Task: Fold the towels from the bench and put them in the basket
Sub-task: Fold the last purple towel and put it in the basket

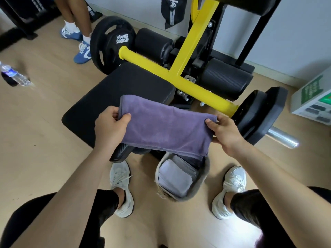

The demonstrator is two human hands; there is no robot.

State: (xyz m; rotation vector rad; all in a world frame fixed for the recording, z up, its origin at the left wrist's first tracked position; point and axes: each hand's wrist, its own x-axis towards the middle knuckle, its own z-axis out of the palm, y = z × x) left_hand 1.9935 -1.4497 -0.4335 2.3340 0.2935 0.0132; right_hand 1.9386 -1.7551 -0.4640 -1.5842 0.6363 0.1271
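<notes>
A folded purple towel (166, 126) hangs in the air between my hands, over the front edge of the black padded bench (114, 86). My left hand (110, 125) pinches its left edge with thumb on top. My right hand (224, 132) pinches its right edge the same way. Below the towel, on the floor between my feet, stands a grey basket (203, 179) holding folded towels (176, 176) in pale and grey tones. The towel's lower edge hides the basket's far rim.
The yellow machine frame (180, 68) with black weight plates (258, 113) and foam rollers stands behind the bench. Another person's legs in blue shoes (82, 51) are at the back left. A water bottle (14, 74) lies on the floor at the left; a white box (313, 102) sits at the right.
</notes>
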